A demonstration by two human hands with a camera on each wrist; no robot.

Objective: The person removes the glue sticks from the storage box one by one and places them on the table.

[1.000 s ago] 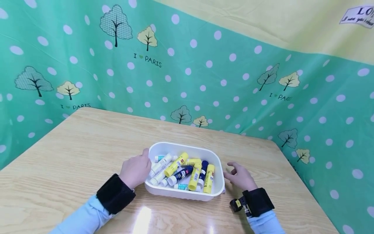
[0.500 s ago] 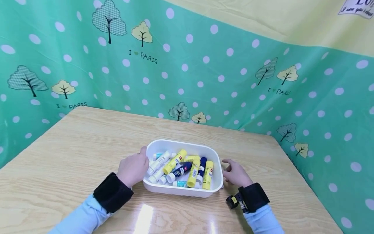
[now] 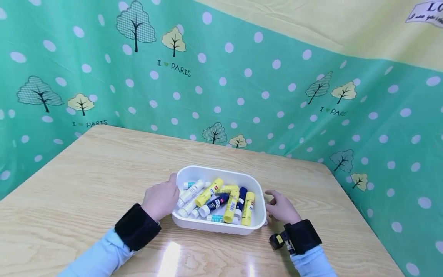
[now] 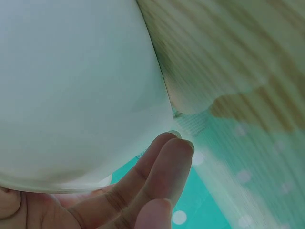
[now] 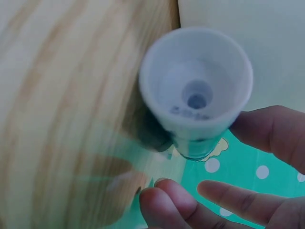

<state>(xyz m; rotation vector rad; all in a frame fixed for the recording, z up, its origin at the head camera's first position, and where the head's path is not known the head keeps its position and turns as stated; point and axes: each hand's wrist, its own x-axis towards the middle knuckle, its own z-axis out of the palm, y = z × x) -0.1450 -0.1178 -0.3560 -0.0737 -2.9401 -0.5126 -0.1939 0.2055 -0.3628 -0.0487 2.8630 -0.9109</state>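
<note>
A white plastic storage basket holds several glue sticks in yellow, navy and white. At its left end, my left hand grips the rim, with the fingers reaching along the outer wall. Off the right end is my right hand. Beside the outer wall there lies a white glue stick, its hollow base turned toward the right wrist camera. The thumb is right at that stick's side, while the other fingers are loosely bent below it with a gap. In the head view the basket's corner mostly hides this stick.
A light wood table carries the basket. Behind it and along the right hangs a green cloth with dots and printed trees. A small black camera sticks out from the right wrist strap.
The view shifts slightly with the head. Both hands and the basket stay about where they were, and the glue sticks inside keep their places.
</note>
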